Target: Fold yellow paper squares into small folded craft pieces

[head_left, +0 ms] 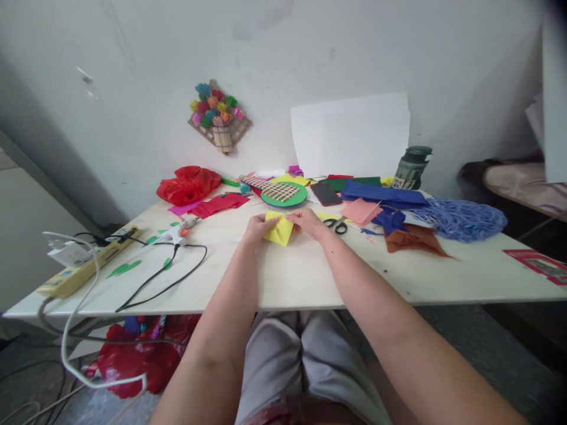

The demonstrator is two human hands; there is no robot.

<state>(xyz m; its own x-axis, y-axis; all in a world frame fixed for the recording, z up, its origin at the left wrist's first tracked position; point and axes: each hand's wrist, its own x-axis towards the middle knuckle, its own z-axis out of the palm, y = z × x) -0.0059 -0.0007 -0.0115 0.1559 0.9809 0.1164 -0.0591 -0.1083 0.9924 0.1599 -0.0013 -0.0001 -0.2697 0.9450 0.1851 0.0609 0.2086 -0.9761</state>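
Observation:
A small square of yellow crepe paper point(279, 231) is held up over the middle of the white table point(292, 283). My left hand point(256, 229) pinches its left edge. My right hand point(309, 222) grips the upper right edge between closed fingers. Some orange shows under my right fingers, too small to name. Just behind the hands lies a green disc point(302, 193) with a lattice of thin sticks on it. Black-handled scissors point(337, 225) lie to the right of my right hand, next to pink paper squares point(361, 211).
A glue gun point(178, 232) with a looping black cord and a yellow power strip point(88, 265) lie at left. A red plastic bag point(190, 184), phone point(326, 193), blue paper point(383, 195), blue yarn point(465, 219), brown paper point(416, 239) and dark bottle point(413, 168) surround the work area.

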